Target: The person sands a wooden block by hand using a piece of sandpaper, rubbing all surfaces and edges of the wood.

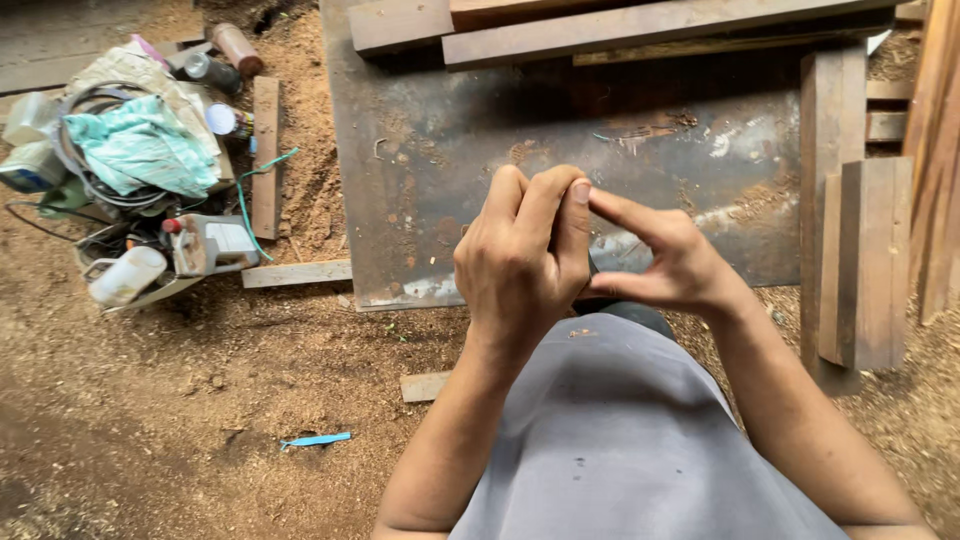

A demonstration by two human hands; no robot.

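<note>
Hands met in front of the person's chest, above a grey shirt [620, 440]. The left hand [520, 265] was curled into a loose fist, back toward the camera, its fingers folded over and its thumb tip pressed against the right hand's forefinger. The right hand [665, 265] had forefinger and thumb stretched out toward the left, the other fingers tucked under. If something small sat between them I could not make it out; the left fist hid whatever lay inside, so I cannot tell whether either grip was closed on anything.

Below and beyond the hands lay a rusty metal sheet [450, 160] flat on the floor, dark brown, stained and scattered with sawdust and pale patches. Long wooden planks [640, 25] rested across its far edge, and shorter reddish boards [860, 260] lay along its right side. The sawdust floor [150, 400] spread out to the left, with a small blue scrap [318, 439] on it and a short block of wood [425, 386] near the person's left forearm. Well apart, at the far left, stood a heap of clutter [140, 190]: a teal cloth [140, 150], coiled dark cable, white plastic bottles and a power tool.
</note>
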